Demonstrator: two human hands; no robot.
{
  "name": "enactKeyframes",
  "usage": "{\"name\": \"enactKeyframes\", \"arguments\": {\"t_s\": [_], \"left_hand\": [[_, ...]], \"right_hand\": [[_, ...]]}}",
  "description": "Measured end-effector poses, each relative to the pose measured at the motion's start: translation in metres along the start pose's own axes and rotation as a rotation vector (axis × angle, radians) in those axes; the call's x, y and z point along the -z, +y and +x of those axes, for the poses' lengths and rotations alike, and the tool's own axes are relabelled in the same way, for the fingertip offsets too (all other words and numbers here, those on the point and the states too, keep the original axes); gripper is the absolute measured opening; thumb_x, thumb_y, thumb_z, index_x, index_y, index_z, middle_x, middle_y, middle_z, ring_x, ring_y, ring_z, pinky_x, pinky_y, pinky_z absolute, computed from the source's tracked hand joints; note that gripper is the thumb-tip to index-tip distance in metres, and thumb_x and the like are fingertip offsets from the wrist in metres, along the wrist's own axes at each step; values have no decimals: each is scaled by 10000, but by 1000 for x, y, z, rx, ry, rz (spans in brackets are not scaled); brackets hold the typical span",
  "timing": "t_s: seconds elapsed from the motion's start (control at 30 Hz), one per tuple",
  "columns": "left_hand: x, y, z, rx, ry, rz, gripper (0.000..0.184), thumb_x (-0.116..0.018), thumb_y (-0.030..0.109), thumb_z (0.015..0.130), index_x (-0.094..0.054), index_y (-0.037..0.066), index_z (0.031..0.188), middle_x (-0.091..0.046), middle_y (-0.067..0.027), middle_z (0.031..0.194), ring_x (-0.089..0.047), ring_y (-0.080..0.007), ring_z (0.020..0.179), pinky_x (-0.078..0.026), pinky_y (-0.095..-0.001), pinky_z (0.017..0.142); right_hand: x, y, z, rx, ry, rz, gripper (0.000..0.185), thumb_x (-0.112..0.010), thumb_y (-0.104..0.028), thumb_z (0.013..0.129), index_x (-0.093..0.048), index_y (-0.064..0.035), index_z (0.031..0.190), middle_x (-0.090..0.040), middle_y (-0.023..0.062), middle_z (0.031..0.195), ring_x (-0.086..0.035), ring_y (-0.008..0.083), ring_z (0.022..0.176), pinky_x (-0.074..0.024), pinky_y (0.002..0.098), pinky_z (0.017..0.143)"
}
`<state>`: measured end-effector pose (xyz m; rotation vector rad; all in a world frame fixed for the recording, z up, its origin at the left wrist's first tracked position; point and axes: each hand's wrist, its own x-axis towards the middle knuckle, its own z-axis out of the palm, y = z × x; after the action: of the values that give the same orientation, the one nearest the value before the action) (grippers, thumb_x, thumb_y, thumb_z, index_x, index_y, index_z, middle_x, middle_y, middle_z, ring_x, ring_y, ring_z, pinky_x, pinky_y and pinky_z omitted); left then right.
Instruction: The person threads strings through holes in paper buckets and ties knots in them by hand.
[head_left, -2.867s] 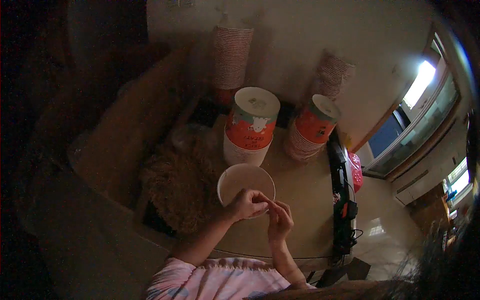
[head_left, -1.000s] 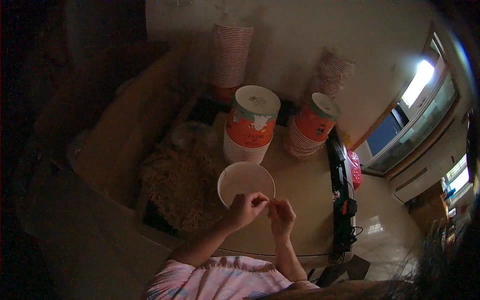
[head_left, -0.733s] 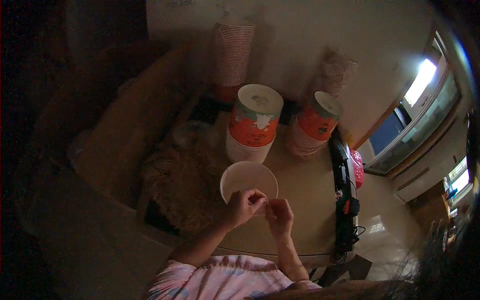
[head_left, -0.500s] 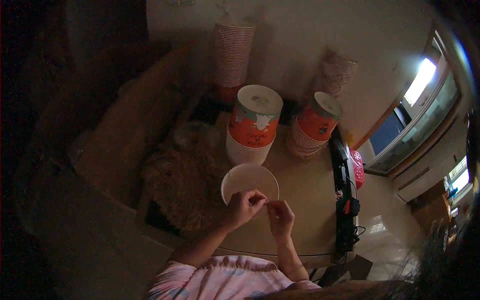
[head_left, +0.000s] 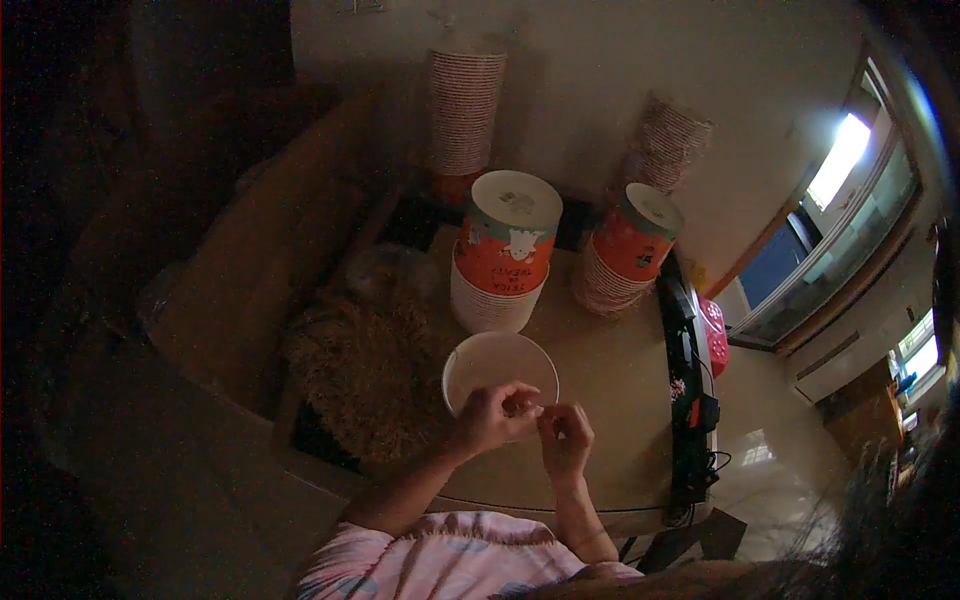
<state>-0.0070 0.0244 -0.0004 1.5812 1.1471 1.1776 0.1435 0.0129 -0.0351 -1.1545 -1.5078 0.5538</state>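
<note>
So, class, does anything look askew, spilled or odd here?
The nearest orange cup stack looks odd: it stands base-up behind the open white tub, so its lettering reads upside down. No spill shows, though the left side is dark.

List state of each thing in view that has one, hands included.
Left hand: fingers bent, any hold unclear
Right hand: fingers bent, any hold unclear
Front bucket: upright, mouth open, contents unclear
Centre bucket stack: nested, upside down
Right bucket stack: nested, upside down
Back-left stack: nested, standing
Fibre bundle: loose, heaped
</note>
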Motion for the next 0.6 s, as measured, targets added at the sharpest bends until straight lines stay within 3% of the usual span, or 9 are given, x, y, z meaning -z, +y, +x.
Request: {"name": "enactKeyframes", "arguments": {"t_s": [0.07,0.17,0.27,0.37,0.6], "left_hand": [[0,3,-1,4,-61,7,179,-655,136,776,-623,2,891,-652,-52,755,-622,-103,690,-491,-257,640],[-3,2,-2,65,-54,38,155,-648,126,774,-624,10,874,-654,-67,753,-632,-112,697,-494,-254,647],[-1,5,-1,76,-42,98,130,-648,118,767,-622,18,846,-653,-79,740,-641,-131,691,-497,-258,644],[-2,2,-2,26,-18,90,114,-647,114,761,-617,21,821,-649,-87,723,-647,-148,690,-500,-265,643],[7,13,-1,21,-19,111,117,-633,99,771,-605,20,852,-650,-82,763,-641,-150,711,-498,-272,650]], "right_hand": [[1,-6,3,56,11,-41,96,-639,25,744,-569,-25,786,-567,35,740,-496,77,596,-401,204,523],[6,-13,2,-10,-23,-96,86,-661,-18,734,-607,-41,797,-590,91,773,-581,221,676,-466,295,594],[7,-6,1,23,-39,-126,93,-667,-24,731,-612,-44,803,-593,98,783,-591,240,698,-471,309,599],[6,-10,4,114,-22,-108,90,-649,47,726,-591,-16,754,-570,67,760,-504,104,582,-408,220,506],[6,-7,5,47,-52,-47,87,-650,22,755,-587,-24,795,-575,33,740,-513,69,612,-417,211,524]]}}
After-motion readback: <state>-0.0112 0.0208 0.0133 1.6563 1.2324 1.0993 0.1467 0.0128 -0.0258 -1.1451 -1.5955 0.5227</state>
